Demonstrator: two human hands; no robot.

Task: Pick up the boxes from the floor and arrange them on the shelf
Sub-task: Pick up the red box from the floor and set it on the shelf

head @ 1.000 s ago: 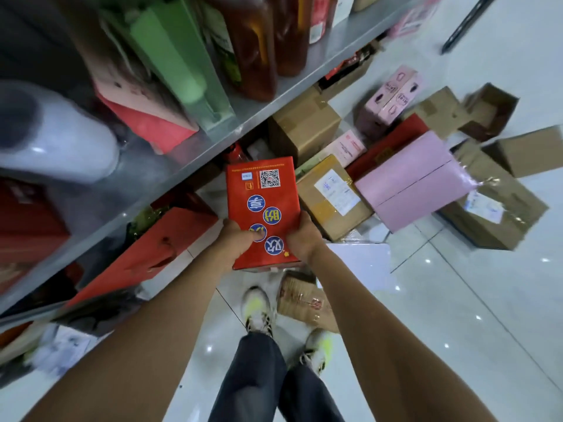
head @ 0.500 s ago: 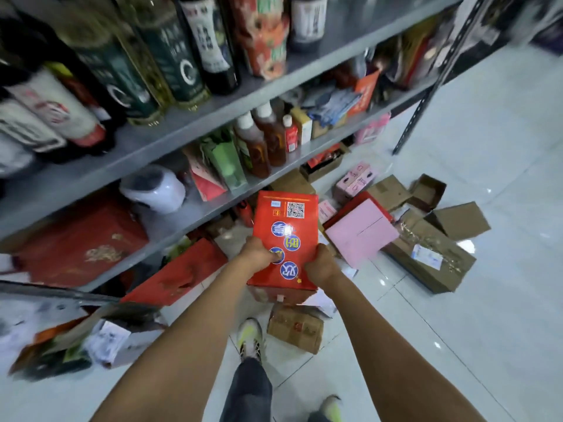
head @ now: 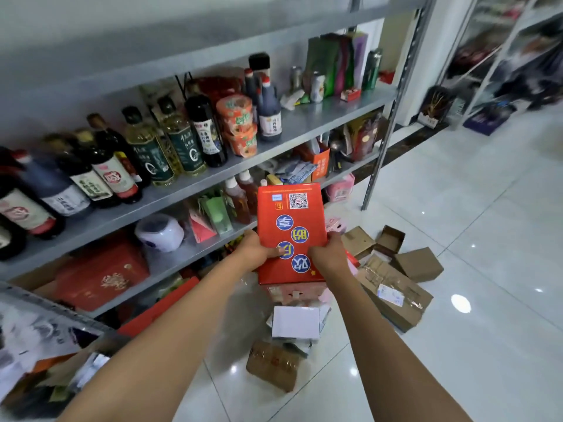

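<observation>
I hold a red box (head: 291, 214) with blue round stickers and a QR code in front of me, above the floor. My left hand (head: 257, 249) grips its left edge and my right hand (head: 330, 254) grips its right edge. The box is level with the lower grey shelf (head: 182, 254), just off its front edge. On the floor below lie a white box (head: 295, 322), a small brown box (head: 272, 365) and a long brown carton (head: 393, 295).
The middle shelf (head: 320, 117) carries dark bottles (head: 204, 132) and stacked noodle cups (head: 239, 123), with bare surface at its right. The lower shelf holds a red gift box (head: 100, 272) and a white appliance (head: 160, 231). An upright shelf post (head: 384, 141) stands right. Open cartons (head: 417, 263) litter the tiles.
Both hands have lifted the red box from near the floor up to shelf height. The view has tilted up, showing higher shelves.
</observation>
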